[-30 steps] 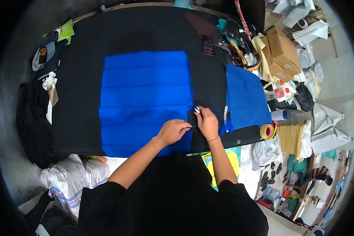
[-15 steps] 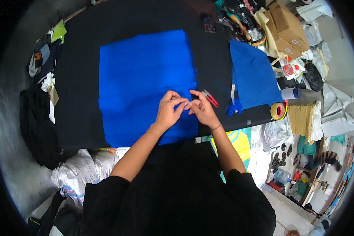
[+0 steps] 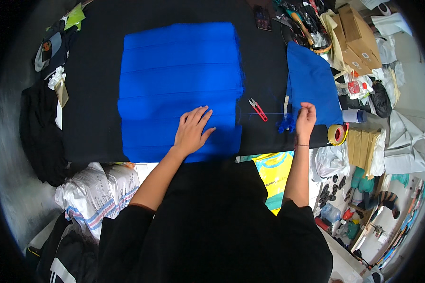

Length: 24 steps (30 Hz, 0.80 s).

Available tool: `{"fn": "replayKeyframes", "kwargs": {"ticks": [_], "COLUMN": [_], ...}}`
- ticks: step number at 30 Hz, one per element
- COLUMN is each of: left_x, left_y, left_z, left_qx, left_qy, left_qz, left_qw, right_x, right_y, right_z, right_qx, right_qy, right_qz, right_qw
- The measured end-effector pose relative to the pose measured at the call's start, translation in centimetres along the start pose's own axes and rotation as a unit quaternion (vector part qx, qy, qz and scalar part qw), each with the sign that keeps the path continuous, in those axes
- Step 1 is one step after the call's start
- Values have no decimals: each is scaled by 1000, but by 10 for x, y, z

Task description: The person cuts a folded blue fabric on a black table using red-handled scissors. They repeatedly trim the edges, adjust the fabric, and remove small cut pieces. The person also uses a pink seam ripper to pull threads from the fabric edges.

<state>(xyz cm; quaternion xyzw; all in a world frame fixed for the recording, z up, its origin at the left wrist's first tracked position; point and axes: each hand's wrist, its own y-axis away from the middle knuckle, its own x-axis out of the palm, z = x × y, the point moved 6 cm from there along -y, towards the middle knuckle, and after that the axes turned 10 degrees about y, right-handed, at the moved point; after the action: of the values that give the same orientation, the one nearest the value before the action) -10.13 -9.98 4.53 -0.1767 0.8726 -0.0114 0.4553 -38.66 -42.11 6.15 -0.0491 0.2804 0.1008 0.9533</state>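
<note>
My left hand lies flat with fingers spread on a large blue cloth, which shows several crosswise creases and a frayed right edge. Off to the right, my right hand is raised with its fingers pinched together. A thin blue thread stretches taut from the cloth's right side to those fingers; whether a needle is there too is too small to see. Between the two hands rest red-handled thread snips, blades slightly apart. A tangle of blue thread sits just left of my right hand, next to a folded blue cloth.
Black fabric covers the table. A tape roll stands at its right corner. Farther back are a phone, a cluttered basket and cardboard boxes. White sacks stand below the near left edge. A person is far off at right.
My hands have parted from their pinch over the cloth's right edge. The left now presses flat on the cloth; the right has swung out rightward, drawing the thread. The view has shifted slightly.
</note>
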Motion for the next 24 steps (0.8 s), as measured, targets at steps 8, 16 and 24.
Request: {"fn": "replayKeyframes", "kwargs": {"ticks": [8, 16, 24], "left_x": [3, 3, 4], "left_y": [4, 3, 6], "left_z": [6, 1, 1], "left_qx": [-3, -6, 1], "left_qy": [4, 9, -21], "left_qz": [-6, 0, 5], "left_qw": [1000, 1000, 1000], "right_x": [145, 84, 98], "right_y": [148, 103, 109], "right_z": [115, 28, 51], "right_qx": [-346, -63, 149], "right_qy": [168, -27, -564], "right_qz": [293, 203, 298], "right_qw": [875, 977, 755]}}
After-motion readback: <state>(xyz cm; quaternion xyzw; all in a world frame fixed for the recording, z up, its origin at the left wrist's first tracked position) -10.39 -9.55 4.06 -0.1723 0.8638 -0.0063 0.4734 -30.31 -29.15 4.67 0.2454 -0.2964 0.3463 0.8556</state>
